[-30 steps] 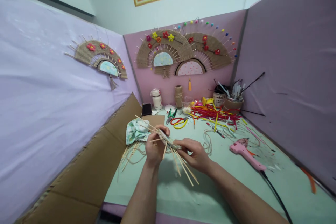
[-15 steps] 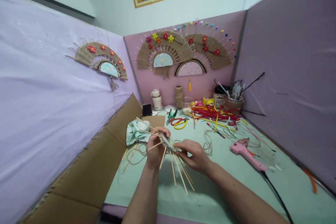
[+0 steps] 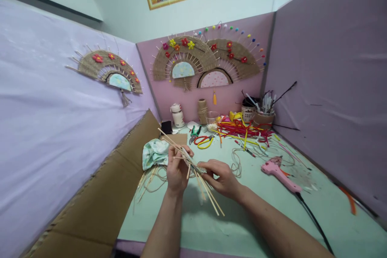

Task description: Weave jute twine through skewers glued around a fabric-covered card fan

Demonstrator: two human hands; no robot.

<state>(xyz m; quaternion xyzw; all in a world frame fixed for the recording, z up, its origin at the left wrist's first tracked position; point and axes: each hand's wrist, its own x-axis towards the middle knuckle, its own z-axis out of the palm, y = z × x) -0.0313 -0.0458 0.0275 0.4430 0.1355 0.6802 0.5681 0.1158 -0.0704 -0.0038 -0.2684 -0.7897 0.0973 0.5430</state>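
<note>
Between my two hands, above the table, is a small fan frame [image 3: 190, 160]: a pale semicircular base with thin wooden sticks [image 3: 209, 192] splaying out from it. Fingers of my left hand [image 3: 177, 171] are closed round its upper left end. My right hand [image 3: 222, 175] pinches the lower right end between thumb and fingers. The frame is tilted nearly edge-on, so most of its face is hidden. Left of my left hand lies a crumpled green-and-white patterned cloth [image 3: 155, 154], with loose sticks [image 3: 148, 179] and twine [image 3: 157, 186] below it.
A pink glue gun [image 3: 279, 173] rests at the right, its cord running forward. Farther back are pliers [image 3: 205, 142], green-handled cutters [image 3: 195, 132], red pipe cleaners [image 3: 242, 128], a twine spool [image 3: 202, 111] and a white bottle [image 3: 177, 115]. A cardboard sheet [image 3: 121, 165] stands along the left.
The fan frame has turned more edge-on, and its sticks now look bunched closer together. Both hands keep their hold. The whole view has shifted slightly.
</note>
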